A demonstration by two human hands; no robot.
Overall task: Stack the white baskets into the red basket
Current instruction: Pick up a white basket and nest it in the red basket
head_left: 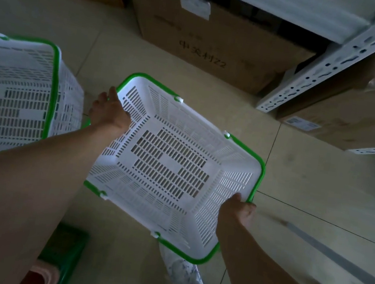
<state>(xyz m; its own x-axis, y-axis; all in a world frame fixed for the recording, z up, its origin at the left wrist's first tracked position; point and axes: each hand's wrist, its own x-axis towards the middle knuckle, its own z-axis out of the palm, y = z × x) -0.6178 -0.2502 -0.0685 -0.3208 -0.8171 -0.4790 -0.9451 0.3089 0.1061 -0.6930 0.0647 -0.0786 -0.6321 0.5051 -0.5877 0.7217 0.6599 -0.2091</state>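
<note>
Far left, a second white basket (12, 95) with green trim sits on the tiled floor (296, 181), well apart from the action. Moving in, the left hand (110, 110) is clamped on the far-left corner of the held white basket (171, 163), fingers wrapped over its green rim. That basket hangs tilted above the floor, open side towards the camera. Over on its near-right corner, the right hand (237, 210) grips the rim too. Beyond, a cardboard box (219, 47) and, at right, a white slotted rack upright (337, 59).
</note>
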